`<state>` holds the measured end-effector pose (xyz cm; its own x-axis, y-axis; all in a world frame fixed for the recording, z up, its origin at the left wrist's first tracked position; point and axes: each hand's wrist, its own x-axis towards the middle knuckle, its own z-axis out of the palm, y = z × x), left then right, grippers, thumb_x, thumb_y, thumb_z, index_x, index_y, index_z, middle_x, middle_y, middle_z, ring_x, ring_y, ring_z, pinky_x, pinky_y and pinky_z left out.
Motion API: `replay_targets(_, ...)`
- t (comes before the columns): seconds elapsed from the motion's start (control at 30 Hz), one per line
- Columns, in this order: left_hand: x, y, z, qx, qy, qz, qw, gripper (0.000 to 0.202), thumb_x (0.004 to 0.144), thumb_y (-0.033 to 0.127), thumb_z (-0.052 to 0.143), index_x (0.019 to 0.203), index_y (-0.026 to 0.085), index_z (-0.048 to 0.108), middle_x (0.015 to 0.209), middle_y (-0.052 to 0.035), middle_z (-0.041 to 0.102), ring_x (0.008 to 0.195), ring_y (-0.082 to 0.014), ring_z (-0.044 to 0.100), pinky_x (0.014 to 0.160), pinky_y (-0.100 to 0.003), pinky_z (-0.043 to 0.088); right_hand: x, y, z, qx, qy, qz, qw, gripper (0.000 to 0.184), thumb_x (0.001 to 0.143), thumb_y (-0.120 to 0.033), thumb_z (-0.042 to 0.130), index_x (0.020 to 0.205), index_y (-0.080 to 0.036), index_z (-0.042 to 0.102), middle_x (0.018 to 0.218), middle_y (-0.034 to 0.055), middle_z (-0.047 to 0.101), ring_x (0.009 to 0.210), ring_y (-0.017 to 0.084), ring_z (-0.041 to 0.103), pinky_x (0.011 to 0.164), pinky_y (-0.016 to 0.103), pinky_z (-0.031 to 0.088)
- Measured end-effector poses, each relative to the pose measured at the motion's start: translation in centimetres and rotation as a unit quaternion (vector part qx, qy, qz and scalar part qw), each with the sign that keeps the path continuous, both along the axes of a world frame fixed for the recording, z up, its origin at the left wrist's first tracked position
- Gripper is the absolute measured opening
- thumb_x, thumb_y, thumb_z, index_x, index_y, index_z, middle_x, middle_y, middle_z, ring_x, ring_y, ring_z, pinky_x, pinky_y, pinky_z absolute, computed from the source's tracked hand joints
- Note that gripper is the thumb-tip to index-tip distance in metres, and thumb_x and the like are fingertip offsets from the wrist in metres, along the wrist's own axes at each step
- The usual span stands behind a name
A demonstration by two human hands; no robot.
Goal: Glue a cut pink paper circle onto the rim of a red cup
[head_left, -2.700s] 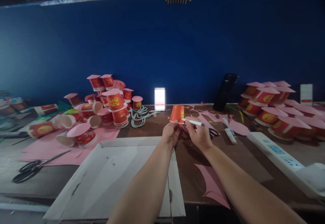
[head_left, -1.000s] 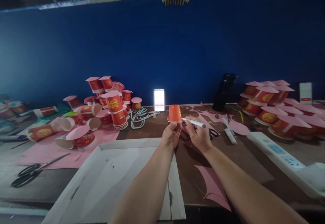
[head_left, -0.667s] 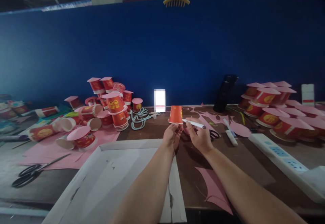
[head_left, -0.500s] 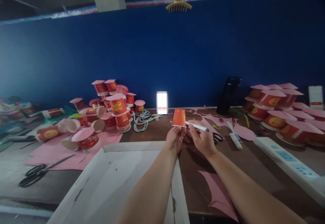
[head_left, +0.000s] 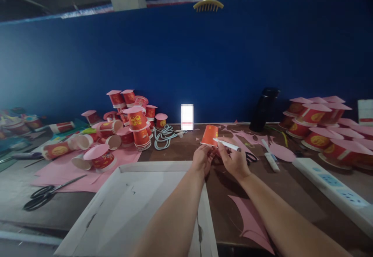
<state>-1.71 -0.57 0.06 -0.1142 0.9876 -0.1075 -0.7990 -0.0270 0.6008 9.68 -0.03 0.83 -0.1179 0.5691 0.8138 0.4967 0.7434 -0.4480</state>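
Note:
Upside down in my left hand (head_left: 203,159) is a red paper cup (head_left: 209,135), its rim downward and a little tilted, with my fingers closed around the rim. My right hand (head_left: 234,160) pinches a white marker pen (head_left: 229,144). The pen's tip end is at the cup's right side; whether it touches the surface I cannot tell. Behind my right hand lie black-handled scissors (head_left: 251,157), partly hidden. Pink paper scraps (head_left: 246,138) are scattered just beyond.
A shallow white box lid (head_left: 96,214) lies at front left. Red cups with pink paper discs are piled left (head_left: 136,119) and right (head_left: 317,138). More scissors (head_left: 43,195), a power strip (head_left: 329,189), a glue stick (head_left: 272,162) and a black bottle (head_left: 264,109) stand or lie around.
The cup has tilted slightly, and its gold print shows more beside the pen. Both hands keep their hold; the whole view has shifted a little.

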Motion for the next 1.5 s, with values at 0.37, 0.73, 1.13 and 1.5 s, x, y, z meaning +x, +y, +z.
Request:
replay_targets(0.37,0.03,-0.03,0.25,-0.005,0.004,0.001,1.0,0.014,0.076,0.0,0.053,0.069,0.01,0.06,0.066,-0.0033,0.06,0.062,-0.0068,0.058,0.069,-0.018,0.049,0.01,0.09,-0.11,-0.006,0.001,0.001,1.0,0.023,0.091,-0.034,0.051,0.104,-0.019,0.064,0.099,0.0093,0.069,0.093,0.022,0.064,0.086,0.038,0.051)
replay_targets(0.73,0.08,-0.03,0.29,-0.016,-0.003,0.002,1.0,0.013,0.075,-0.001,0.055,0.071,0.009,0.061,0.069,-0.0049,0.063,0.062,-0.0071,0.059,0.068,-0.018,0.051,0.05,0.33,-0.25,-0.016,-0.019,-0.01,1.0,0.025,0.091,-0.037,0.05,0.099,-0.018,0.065,0.097,0.0102,0.07,0.093,0.023,0.065,0.088,0.039,0.051)
replay_targets(1.13,-0.01,-0.07,0.2,-0.02,0.0,0.001,1.0,0.014,0.079,0.0,0.054,0.07,0.009,0.061,0.07,-0.0051,0.063,0.062,-0.0068,0.059,0.069,-0.017,0.05,0.18,0.57,-0.59,-0.011,-0.035,-0.013,0.999,0.024,0.092,-0.035,0.049,0.098,-0.018,0.065,0.098,0.0102,0.07,0.097,0.023,0.065,0.089,0.039,0.05)
replay_targets(1.5,0.02,0.13,-0.09,-0.009,0.003,-0.001,1.0,0.011,0.077,0.001,0.057,0.071,0.009,0.063,0.07,-0.0044,0.063,0.062,-0.0067,0.059,0.066,-0.017,0.049,0.08,0.42,-0.4,-0.008,-0.038,-0.004,0.999,0.022,0.091,-0.034,0.05,0.095,-0.019,0.066,0.095,0.0094,0.071,0.093,0.023,0.066,0.088,0.038,0.05)
